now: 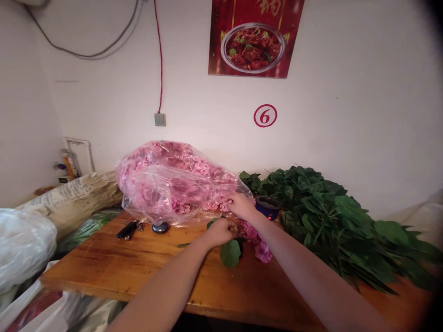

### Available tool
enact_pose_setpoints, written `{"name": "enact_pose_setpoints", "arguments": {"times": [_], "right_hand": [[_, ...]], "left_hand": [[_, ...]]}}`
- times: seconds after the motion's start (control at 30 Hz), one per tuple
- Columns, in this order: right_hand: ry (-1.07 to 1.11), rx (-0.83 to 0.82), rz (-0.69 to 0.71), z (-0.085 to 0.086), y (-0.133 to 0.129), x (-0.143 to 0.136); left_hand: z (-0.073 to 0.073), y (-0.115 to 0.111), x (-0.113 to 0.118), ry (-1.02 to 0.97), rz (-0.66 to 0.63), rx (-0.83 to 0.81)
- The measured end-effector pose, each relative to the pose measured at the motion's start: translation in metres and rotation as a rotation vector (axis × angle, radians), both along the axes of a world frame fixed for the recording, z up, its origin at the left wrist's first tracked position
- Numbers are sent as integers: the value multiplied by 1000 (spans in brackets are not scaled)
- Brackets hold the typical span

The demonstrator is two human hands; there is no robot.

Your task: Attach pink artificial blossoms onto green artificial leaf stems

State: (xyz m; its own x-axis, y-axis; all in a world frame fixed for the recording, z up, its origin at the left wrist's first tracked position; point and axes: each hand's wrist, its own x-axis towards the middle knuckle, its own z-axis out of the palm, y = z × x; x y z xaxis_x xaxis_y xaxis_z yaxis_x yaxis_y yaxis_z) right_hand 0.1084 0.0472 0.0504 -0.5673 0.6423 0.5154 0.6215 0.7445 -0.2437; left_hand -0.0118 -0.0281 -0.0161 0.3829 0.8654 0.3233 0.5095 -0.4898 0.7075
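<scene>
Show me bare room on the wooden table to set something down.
On the brown wooden table, left: bare wood between the black oval object, near edge and left forearm. Another: between both forearms and the round green leaf. Crowded: the back, under the clear plastic bag of pink blossoms; the right, under dark green foliage.

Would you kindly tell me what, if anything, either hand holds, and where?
The left hand grips a leafy sprig, apparently by its stem; the right hand is at pink blossoms, its hold unclear.

Left forearm [173, 281] and right forearm [304, 267] bare, extended forward, left hand [221, 232] curled inward, right hand [241, 206] set farther forward
</scene>
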Motion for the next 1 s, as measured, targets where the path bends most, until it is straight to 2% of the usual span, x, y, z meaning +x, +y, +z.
{"name": "enact_pose_setpoints", "arguments": {"times": [0.13,0.23,0.33,0.5,0.6,0.77,1.0], "right_hand": [[97,115,59,8,-28,43],[91,227,-28,5,-46,71],[12,328,-68,3,-58,84],[-251,350,94,6,-69,78],[-279,341,158,5,-73,71],[-115,265,232,-5,-70,67],[247,89,229,-8,-63,68]], "left_hand": [[0,4,-2,-158,-5,-143],[3,6,-3,-273,38,-268],[7,6,-2,-362,37,-324],[15,2,2,-508,-81,-345],[18,-1,5,-497,-96,-333],[16,-1,5,-378,-23,-313],[10,3,4,-427,-3,-248]]}}
